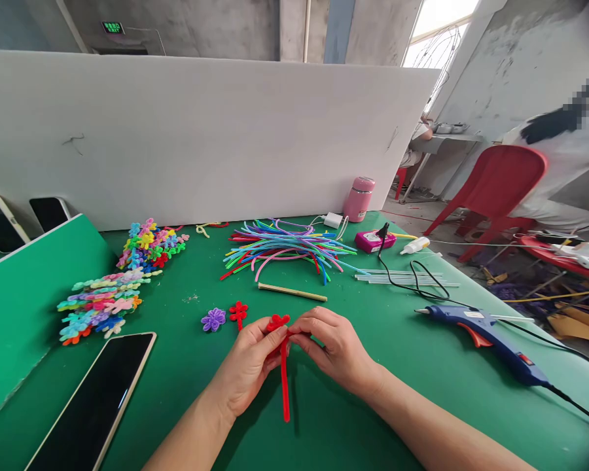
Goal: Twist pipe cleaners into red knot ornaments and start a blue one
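Observation:
Between my two hands, above the green table, is a red pipe cleaner with its upper part bent into loops and a straight tail hanging down. My left hand is closed, pinching the looped part between thumb and fingers. My right hand is also closed, its thumb and fingertips pinched at the side of the loops by the tail. Just beyond the left hand lie a finished-looking red pipe cleaner flower and a purple flower. A thin wooden stick rests farther back.
A heap of coloured pipe cleaners lies at the back, with piled flowers at left. A phone lies front left. On the right are a blue glue gun with cable, clear glue sticks and a pink bottle.

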The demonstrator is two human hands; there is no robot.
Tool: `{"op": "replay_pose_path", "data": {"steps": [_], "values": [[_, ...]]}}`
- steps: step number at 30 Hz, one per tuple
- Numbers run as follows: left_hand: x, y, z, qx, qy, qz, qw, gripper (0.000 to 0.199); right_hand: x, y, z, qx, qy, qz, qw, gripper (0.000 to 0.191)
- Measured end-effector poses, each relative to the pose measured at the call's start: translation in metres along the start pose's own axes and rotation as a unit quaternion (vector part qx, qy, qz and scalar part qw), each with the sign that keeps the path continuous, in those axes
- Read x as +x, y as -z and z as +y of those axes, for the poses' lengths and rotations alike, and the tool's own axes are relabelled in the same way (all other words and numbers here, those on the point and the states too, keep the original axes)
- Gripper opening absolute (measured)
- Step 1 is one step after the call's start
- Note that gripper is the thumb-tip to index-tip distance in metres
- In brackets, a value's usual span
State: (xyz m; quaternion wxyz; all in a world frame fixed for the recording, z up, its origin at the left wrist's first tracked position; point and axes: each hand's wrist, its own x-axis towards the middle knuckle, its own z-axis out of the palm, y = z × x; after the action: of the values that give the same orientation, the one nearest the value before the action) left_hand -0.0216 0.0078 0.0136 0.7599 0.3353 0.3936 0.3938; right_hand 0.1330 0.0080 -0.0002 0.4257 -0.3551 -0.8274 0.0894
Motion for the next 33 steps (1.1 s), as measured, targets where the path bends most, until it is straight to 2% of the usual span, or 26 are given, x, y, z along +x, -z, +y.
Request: {"op": "replay_pose_path", "data": {"steps": [10, 14, 17, 21, 29, 33], "values": [[-0.001, -0.002, 0.0, 0.048, -0.018, 0.009, 0.999, 0.016, -0.001, -0.002, 0.0, 0.014, -0.029, 0.01, 0.999, 0.01], [0.0, 0.0, 0.0, 0.097, -0.05, 0.025, 0.994, 0.019, 0.0, 0.0, -0.002, 0.086, -0.104, 0.013, 0.991, 0.01], [0.0, -0.001, 0.0, 0.134, -0.064, 0.027, 0.989, 0.02, 0.002, 0.002, -0.004, 0.116, -0.169, -0.009, 0.979, 0.014], [0.0, -0.003, -0.001, 0.185, -0.076, 0.021, 0.98, 0.023, 0.003, 0.002, -0.005, 0.145, -0.197, -0.033, 0.969, 0.016], [-0.007, -0.004, 0.002, 0.306, -0.137, -0.001, 0.942, 0.021, 0.004, 0.004, -0.009, 0.23, -0.221, -0.081, 0.944, 0.017], [-0.01, -0.009, 0.004, 0.39, -0.191, -0.032, 0.9, 0.02, 0.005, 0.005, -0.009, 0.336, -0.259, -0.083, 0.902, 0.018]]}}
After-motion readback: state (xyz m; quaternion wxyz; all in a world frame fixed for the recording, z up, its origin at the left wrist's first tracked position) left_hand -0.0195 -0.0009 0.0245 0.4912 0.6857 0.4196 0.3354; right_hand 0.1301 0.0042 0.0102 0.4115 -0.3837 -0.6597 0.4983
